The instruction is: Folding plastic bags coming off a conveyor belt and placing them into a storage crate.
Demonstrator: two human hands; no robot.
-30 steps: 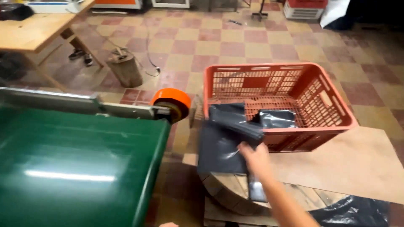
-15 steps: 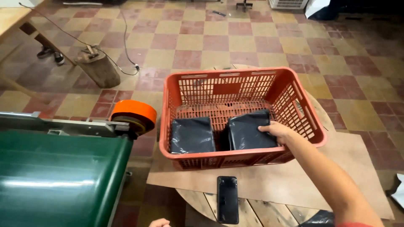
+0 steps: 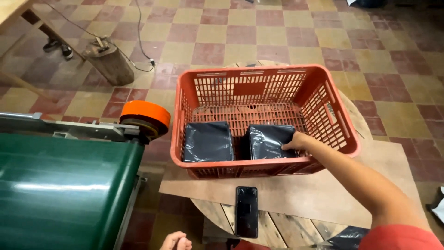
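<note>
Fingers: right hand [image 3: 298, 141] lies with fingers [image 3: 290, 146] spread flat on the right black package [image 3: 269, 141], pressing rather than gripping; left hand [image 3: 177, 241] shows at the bottom edge, fingers curled shut, holding nothing visible.
Conveyor: green belt [image 3: 60, 194] fills the lower left, with an orange roller [image 3: 144, 116] at its end.
Board: brown sheet [image 3: 305, 192] lies over a round wooden table [image 3: 273, 227].
Crate: orange plastic crate [image 3: 263, 76] stands on the board.
Packages: right black package sits in the crate's front half, just beside a left black package [image 3: 208, 141].
Phone: dark phone [image 3: 246, 211] lies in front of the crate.
</note>
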